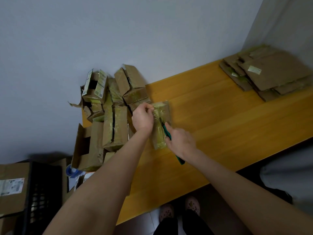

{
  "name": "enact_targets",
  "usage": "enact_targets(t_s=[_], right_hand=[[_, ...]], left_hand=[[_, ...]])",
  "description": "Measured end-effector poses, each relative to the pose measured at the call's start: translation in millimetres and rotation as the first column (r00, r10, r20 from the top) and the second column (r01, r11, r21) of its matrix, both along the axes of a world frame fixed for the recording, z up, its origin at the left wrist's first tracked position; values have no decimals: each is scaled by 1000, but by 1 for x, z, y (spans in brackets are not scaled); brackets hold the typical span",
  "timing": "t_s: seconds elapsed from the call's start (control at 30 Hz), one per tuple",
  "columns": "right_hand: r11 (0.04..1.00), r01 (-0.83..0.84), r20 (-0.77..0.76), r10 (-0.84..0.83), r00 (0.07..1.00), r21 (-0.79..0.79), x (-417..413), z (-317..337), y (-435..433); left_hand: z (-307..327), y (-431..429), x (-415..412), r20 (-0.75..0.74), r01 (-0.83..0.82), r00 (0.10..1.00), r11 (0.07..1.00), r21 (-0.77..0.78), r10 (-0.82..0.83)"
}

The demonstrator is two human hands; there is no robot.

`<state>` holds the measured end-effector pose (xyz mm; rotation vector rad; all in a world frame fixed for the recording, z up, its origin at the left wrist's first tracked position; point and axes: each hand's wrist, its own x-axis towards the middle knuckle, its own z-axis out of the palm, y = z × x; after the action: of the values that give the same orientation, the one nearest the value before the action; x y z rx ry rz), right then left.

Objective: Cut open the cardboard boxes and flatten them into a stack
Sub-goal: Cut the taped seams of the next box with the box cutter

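I see box point(165, 109) on table point(220, 119) beside unopened pile point(115, 116) | left hand point(143, 117) pinches its far end | right hand point(180, 142) grips green cutter point(167, 132), tip on box | flattened stack point(274, 73) at far right corner

Boxes point(108, 116): brown, yellowish-green tape. Stack point(269, 73): brown, white label. Table point(220, 119): yellow-orange wood grain. Knife point(167, 133): green handle. Crate point(40, 192): black lattice. Wall point(118, 31): pale blue-grey. Tape roll point(71, 170): blue.
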<state>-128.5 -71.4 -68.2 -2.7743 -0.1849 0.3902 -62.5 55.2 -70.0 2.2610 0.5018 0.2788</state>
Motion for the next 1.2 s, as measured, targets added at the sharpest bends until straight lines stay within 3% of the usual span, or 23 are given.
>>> enact_targets(t_s=[0.17, 0.23, 0.33, 0.43, 0.53, 0.63, 0.7, 0.8, 0.87, 0.93, 1.0, 1.1, 1.2], right_hand=[[995, -58, -118, 48, 992, -82, -21, -17, -6], [998, -58, -152, 56, 987, -8, -33, -28, -16], [969, -18, -99, 44, 994, 244, -38, -44, -38], [873, 110, -77, -83, 994, 475, -35, -55, -53], [775, 243, -112, -220, 969, 584, -27, -60, -57], [569, 361, -248, -268, 931, 739, -23, -59, -51], [492, 389, -276, -287, 917, 779, -19, -57, -43], [402, 491, -279, -480, 832, 772, -3, -60, -46], [483, 529, -242, -537, 808, 698, 11, -67, -54], [703, 514, -180, -496, 850, 492, 24, -77, -65], [851, 474, -173, -444, 879, 226, 35, -87, -74], [899, 438, -214, -430, 877, -7, 43, -103, -83], [913, 399, -258, -406, 877, -81, 45, -110, -92]], left_hand=[[0, 5, 4, -12, -51, 999, 998, -26, 50], [-1, 8, 8, -20, -61, 998, 997, -37, 61], [-1, 15, 11, -39, -95, 995, 994, -46, 93], [-2, 21, 16, -55, -109, 993, 993, -35, 107], [-3, 22, 20, -77, -119, 990, 993, -18, 118], [-5, 29, 22, -108, -148, 983, 989, 11, 148], [-6, 33, 23, -126, -168, 977, 985, 47, 173], [-5, 39, 24, -138, -170, 974, 982, 81, 180], [-4, 44, 24, -141, -150, 978, 987, 56, 157], [-4, 47, 26, -143, -98, 984, 994, 41, 103], [-4, 42, 27, -133, -16, 991, 998, 58, 24], [-6, 29, 29, -108, 99, 990, 994, 53, -93], [-9, 22, 30, -97, 164, 983, 984, 64, -157]])
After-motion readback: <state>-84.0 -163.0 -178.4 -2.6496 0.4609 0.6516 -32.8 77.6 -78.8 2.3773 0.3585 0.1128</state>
